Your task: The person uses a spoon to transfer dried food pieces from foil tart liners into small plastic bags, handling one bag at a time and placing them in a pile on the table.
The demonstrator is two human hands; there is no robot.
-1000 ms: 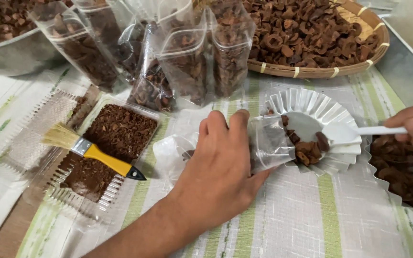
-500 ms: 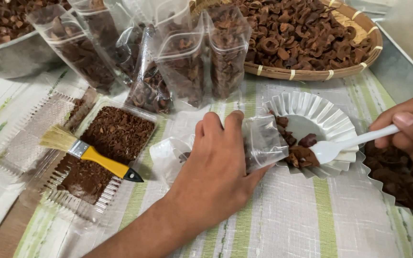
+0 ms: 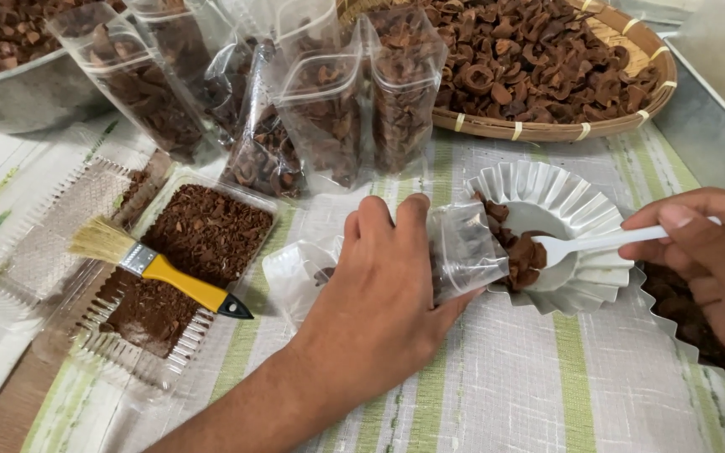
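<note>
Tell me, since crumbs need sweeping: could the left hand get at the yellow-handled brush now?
Probably not at once: the left hand holds a plastic bag. The brush lies uncovered nearby.

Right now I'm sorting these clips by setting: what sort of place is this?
Probably a small home or cottage packing table for dried goods: a woven tray heaped with brown dried pieces, filled clear pouches standing in a row, and a striped tablecloth.

The table (image 3: 547, 403) wears a pale woven cloth (image 3: 497, 377) with green stripes running from 12 to 6 o'clock. Bare brown wood (image 3: 10, 411) shows at 7 o'clock (where the cloth stops). At 2 o'clock lies a grey metal surface (image 3: 706, 126). Light is soft and even.
</note>
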